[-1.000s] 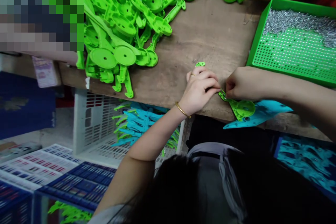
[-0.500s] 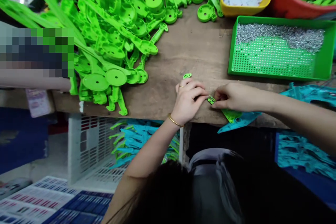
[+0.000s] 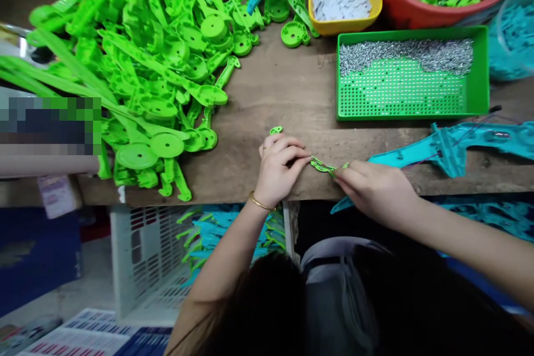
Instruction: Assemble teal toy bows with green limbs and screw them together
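Note:
A thin green plastic piece (image 3: pixel 321 166) spans the gap between my hands, just above the bench's front edge. Thumb and forefinger of my left hand (image 3: pixel 278 169) pinch its left end; that hand wears a ring and a gold bangle. The fingers of my right hand (image 3: pixel 373 186) close on its right end. A green tip (image 3: pixel 276 130) pokes out beyond my left knuckles; whether it belongs to a held part is hidden. A long blue plastic part (image 3: pixel 392 159) lies beneath and beyond my right hand, partly covered by it.
Green plastic parts (image 3: pixel 171 105) are heaped on the left. Behind my right hand stand a green perforated tray (image 3: pixel 400 117) of small metal pins, a yellow bin (image 3: pixel 345 26) of white pieces and a red tub (image 3: pixel 453 14). Below the bench is a white crate (image 3: pixel 144 267).
The view has shifted, so bench items appear further left. My right hand has moved right relative to the bench, its back now turned up, and more of the green piece shows between my hands.

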The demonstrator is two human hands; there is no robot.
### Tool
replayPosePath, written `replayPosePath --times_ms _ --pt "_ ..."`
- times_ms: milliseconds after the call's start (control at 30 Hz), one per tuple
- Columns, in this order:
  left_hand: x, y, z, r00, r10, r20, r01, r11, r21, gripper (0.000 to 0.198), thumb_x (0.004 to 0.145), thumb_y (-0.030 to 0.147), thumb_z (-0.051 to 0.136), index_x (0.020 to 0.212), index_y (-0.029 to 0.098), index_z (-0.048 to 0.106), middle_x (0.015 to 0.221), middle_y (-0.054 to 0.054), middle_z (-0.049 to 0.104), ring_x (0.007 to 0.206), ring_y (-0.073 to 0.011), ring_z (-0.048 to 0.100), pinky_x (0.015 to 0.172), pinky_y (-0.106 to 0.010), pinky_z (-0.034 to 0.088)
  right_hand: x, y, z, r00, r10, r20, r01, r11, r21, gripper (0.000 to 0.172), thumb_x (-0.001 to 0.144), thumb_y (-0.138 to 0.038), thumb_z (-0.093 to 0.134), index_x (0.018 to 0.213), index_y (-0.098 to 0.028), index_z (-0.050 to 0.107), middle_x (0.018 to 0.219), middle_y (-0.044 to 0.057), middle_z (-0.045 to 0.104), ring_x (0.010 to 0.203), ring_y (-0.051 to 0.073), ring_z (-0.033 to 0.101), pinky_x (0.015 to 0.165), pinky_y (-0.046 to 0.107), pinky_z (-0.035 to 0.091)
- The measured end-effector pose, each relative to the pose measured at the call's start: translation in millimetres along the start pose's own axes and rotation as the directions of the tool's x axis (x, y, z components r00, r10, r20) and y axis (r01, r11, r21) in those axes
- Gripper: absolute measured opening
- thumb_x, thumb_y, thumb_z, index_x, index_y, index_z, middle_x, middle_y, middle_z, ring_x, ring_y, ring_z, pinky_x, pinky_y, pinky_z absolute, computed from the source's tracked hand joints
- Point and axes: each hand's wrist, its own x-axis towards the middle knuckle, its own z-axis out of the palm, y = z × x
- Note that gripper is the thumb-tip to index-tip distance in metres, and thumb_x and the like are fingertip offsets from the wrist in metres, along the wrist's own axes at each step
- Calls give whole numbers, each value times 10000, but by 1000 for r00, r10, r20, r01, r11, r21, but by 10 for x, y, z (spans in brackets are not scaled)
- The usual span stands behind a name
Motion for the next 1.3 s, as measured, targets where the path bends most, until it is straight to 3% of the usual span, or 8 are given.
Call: replayPosePath --times_ms 133,333,467,567,700,833,1000,1300 --pt "-30 49 -28 999 49 -19 -48 997 62 92 851 304 664 803 246 717 944 -19 716 1052 -230 557 960 -468 404 -146 -25 108 983 -159 -90 146 980 -132 224 869 -143 522 1030 -177 675 769 32 637 699 154 596 595 289 326" --pt "-296 344 185 922 383 -53 -372 915 157 163 873 154 591 1005 186 681 1136 -74 692 1188 -239 561 1069 -507 406 -116 6 70 993 -118 -29 113 984 -135 167 879 -148 497 905 -179 659 748 30 619 665 153 593 582 290 294" --pt "-396 393 358 927 354 -121 -349 935 62 144 864 106 592 992 135 652 1077 -97 696 1126 -225 606 1050 -489 471 -175 139 54 998 -68 -7 69 997 22 192 914 -200 478 946 -204 667 772 13 647 670 131 601 564 273 287" --pt "-391 376 377 932 348 -103 -342 937 74 148 865 117 594 1000 143 650 1081 -95 683 1132 -233 598 1052 -514 472 -209 230 89 992 119 -42 -109 976 188 199 927 -308 492 893 -209 661 794 2 679 665 115 602 554 252 294" --pt "-374 392 347 932 357 -67 -348 930 118 153 864 121 593 1005 133 649 1068 -103 667 1139 -246 579 1049 -519 475 -167 204 96 921 386 54 -384 876 291 186 854 -361 567 765 -208 624 656 -23 634 553 103 523 530 238 265" --pt "-375 410 343 929 370 -35 -361 920 151 161 856 114 594 1008 116 648 1070 -116 654 1145 -256 562 1056 -527 465 -68 144 15 860 486 156 -510 819 264 188 827 -373 529 740 -220 597 621 -19 606 551 120 490 524 251 213" --pt "-372 398 342 929 369 -17 -361 918 163 150 866 126 581 998 150 648 1077 -93 646 1143 -246 556 1054 -541 463 14 229 -71 827 472 305 -551 790 269 196 834 -376 483 768 -232 598 673 -4 651 606 142 519 539 266 214" --pt "-381 395 317 936 351 38 -353 929 110 237 851 140 576 1081 156 632 1115 -116 621 1187 -271 511 1077 -577 414 9 218 -91 877 398 268 -428 902 63 195 878 -334 451 835 -239 616 744 11 679 604 143 534 521 274 163"
